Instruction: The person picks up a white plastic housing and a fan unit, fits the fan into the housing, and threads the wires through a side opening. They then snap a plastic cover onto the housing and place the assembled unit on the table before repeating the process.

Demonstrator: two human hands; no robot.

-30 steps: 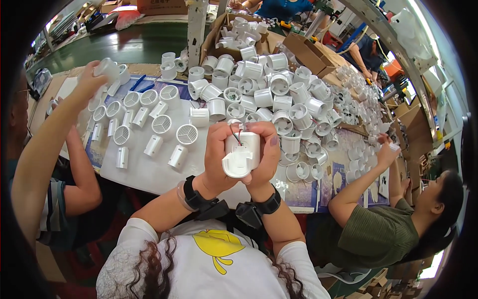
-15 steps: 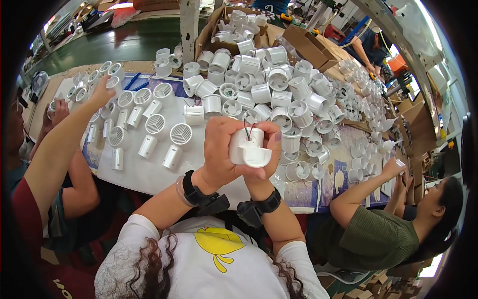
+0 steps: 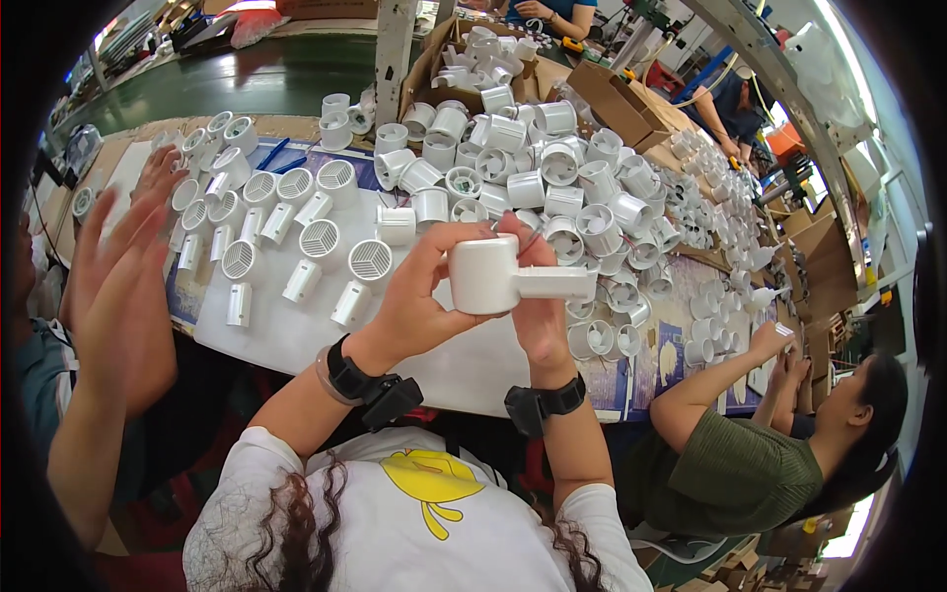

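White plastic fan housing [image 3: 490,274] was held above the counter's near edge, its handle pointing right. Left hand [image 3: 419,296] fingers gripped the round body; right hand [image 3: 538,306] fingers closed behind the handle. Similar white housings [image 3: 533,168] crowded the counter [image 3: 286,331] beyond.

Both hands, left hand [image 3: 419,296] and right hand [image 3: 538,306], gripping a white plastic fan housing [image 3: 508,276] above the surface [image 3: 296,331], heaped white housings [image 3: 533,168] beyond, a co-worker's raised hands [image 3: 123,266] at left
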